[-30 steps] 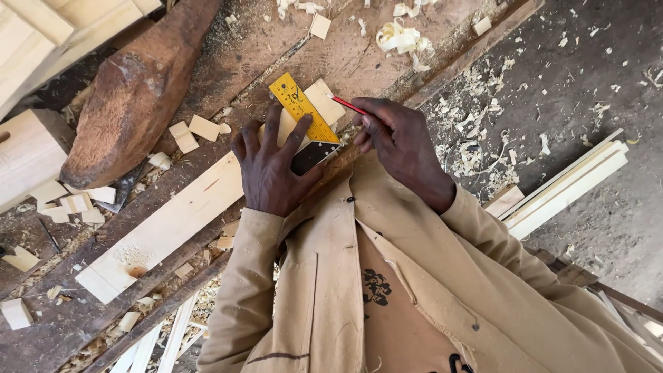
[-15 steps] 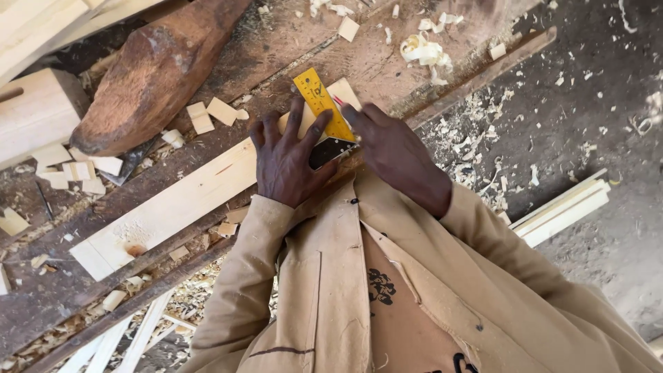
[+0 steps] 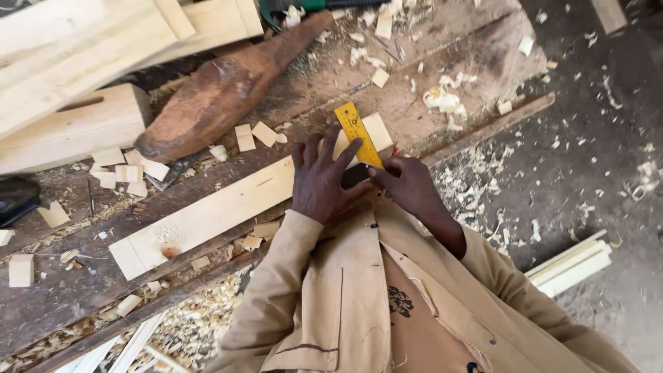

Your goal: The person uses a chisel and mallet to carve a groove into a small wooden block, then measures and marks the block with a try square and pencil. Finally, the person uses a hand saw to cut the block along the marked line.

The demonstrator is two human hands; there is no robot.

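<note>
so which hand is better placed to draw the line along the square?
Probably the right hand: it sits at the yellow square's edge, seemingly gripping a red pencil, mostly hidden. The left hand lies spread flat, pinning the square to the plank, so it is occupied.
</note>
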